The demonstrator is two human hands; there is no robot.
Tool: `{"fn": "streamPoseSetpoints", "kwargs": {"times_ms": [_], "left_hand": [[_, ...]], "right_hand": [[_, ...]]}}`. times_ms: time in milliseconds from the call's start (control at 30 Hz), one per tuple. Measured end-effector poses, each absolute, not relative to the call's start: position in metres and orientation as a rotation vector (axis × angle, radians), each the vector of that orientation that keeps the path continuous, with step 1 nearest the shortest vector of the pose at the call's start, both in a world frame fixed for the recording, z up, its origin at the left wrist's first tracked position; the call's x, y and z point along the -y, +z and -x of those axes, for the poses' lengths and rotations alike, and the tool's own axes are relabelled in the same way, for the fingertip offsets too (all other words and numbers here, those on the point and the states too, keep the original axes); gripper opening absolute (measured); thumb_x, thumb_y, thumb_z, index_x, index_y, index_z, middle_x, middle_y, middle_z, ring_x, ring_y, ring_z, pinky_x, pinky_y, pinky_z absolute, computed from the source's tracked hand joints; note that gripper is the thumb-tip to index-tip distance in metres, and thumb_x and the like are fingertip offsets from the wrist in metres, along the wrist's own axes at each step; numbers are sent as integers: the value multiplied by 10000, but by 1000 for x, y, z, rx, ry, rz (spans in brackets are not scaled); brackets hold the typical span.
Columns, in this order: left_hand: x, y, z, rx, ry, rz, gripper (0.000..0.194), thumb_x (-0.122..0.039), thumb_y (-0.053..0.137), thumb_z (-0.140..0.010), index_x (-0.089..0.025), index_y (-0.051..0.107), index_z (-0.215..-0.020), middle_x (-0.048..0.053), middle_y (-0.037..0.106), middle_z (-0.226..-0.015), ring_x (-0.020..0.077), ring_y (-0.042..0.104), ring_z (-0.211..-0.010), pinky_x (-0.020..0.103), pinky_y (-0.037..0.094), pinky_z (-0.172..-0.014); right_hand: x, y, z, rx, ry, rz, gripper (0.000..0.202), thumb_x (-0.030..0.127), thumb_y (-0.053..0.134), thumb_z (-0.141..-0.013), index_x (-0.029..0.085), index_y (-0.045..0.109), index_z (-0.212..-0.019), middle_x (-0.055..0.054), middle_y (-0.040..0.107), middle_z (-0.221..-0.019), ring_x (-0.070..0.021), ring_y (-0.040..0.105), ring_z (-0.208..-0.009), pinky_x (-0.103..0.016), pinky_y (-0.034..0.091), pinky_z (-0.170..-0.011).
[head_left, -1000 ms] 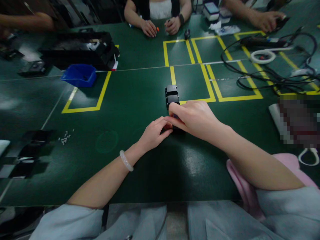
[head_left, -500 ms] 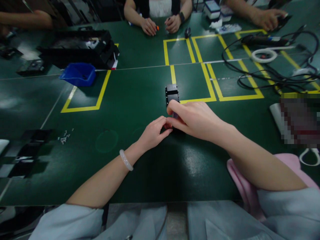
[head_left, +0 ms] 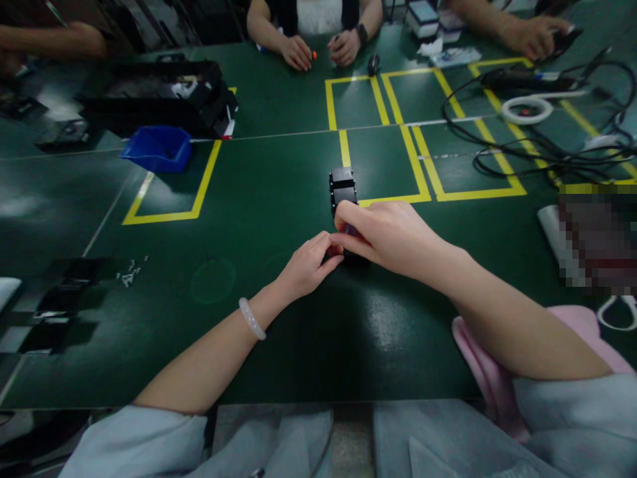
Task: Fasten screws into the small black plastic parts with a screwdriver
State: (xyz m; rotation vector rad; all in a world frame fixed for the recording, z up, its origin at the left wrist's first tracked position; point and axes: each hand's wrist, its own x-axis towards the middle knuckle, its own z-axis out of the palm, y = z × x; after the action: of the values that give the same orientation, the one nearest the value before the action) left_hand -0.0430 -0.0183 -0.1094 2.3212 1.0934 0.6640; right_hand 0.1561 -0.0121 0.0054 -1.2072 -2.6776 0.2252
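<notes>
Two black box-shaped parts with small studs along their sides stand in a row on the green table, just beyond my hands. My right hand is closed at the near end of that row, thumb and forefinger bent together. Its fingers cover what they grip; only a dark sliver shows between them. My left hand meets the right fingertips from the left, its own fingers curled in a pinch. Whatever lies between the left fingertips is hidden. A pale bangle circles my left wrist.
Small screw-like pieces and dark flat parts lie at left. A blue bin stands before a black tray. Cables sprawl at right, near a pink cloth-like item. Co-workers' hands rest across the table.
Both hands keep almost the same place and grip. The right fingers show only a very slight shift; the black parts stay put.
</notes>
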Motion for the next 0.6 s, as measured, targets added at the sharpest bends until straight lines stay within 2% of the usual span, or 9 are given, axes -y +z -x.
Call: {"fn": "streamPoseSetpoints", "kwargs": {"times_ms": [300,600], "left_hand": [[19,-108,42,-1066,712,-2290,94,-273,511,-977,-184,511,-948,39,595,-918,176,586,-818,320,489,-731],[19,-108,43,-1061,736,-2316,120,-291,502,-992,-176,530,-1005,69,605,-1022,195,594,-935,344,510,-815]], "right_hand": [[13,6,-158,2640,349,1147,161,307,490,-994,171,560,-1045,4,578,-719,-136,495,-613,-243,254,-565],[12,8,-158,2627,362,1129,171,327,486,-1001,174,557,-1026,3,578,-731,-133,490,-621,-248,259,-580]]}}
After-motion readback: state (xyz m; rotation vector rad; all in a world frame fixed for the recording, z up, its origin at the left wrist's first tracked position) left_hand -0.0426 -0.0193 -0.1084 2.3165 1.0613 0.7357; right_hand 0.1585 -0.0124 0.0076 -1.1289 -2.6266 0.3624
